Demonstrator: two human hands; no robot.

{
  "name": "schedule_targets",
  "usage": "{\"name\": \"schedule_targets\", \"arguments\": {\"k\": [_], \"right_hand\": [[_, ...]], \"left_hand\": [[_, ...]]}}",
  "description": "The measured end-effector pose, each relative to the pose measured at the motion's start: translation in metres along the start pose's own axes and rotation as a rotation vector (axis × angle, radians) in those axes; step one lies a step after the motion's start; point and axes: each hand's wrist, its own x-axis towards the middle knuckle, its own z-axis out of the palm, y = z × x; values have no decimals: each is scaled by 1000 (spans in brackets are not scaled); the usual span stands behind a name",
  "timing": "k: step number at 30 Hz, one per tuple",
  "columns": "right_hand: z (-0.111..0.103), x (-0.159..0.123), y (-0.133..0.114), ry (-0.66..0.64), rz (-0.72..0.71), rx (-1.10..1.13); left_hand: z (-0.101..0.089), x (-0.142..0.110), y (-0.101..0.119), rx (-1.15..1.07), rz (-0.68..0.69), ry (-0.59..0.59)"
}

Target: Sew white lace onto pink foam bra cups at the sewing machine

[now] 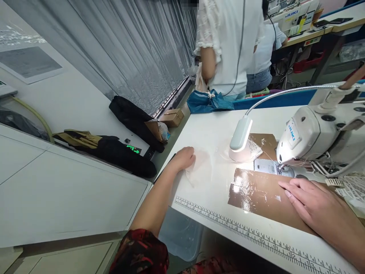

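Note:
My left hand rests at the left end of the white sewing table, its fingers curled in around a sheer, pale piece of fabric. The cloth is nearly see-through, so its outline is hard to follow. On a brown taped cardboard sheet lies my right hand, flat with fingers stretched out, holding nothing. Just beyond its fingertips is the needle area of a white JUKI sewing machine, above a metal plate. A lace piece lies partly behind the lamp head.
A lamp on a bendable metal neck hangs over the table. A printed ruler follows the front edge, with a clear plastic bin below. White lace lies at right. Two people in white tops are beyond the table.

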Motion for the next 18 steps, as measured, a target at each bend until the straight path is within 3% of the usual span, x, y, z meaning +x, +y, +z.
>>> {"name": "schedule_targets", "arguments": {"k": [2,4,6,8,10,13,18], "right_hand": [[0,-3,1,-48,-18,-20],[-2,-4,1,-36,-5,-8],[-8,-4,-1,11,21,53],[-15,-3,-4,37,54,151],[-22,0,-7,26,73,273],[-27,3,-11,-60,36,378],[-25,5,-14,-203,-8,247]], "left_hand": [[-4,-19,11,-103,125,-85],[-6,-31,32,-351,333,-249],[-3,-33,60,-635,575,-440],[9,-24,94,-771,747,-513],[26,-9,126,-766,789,-442],[51,15,159,-667,735,-327],[70,40,165,-756,625,-203]]}}
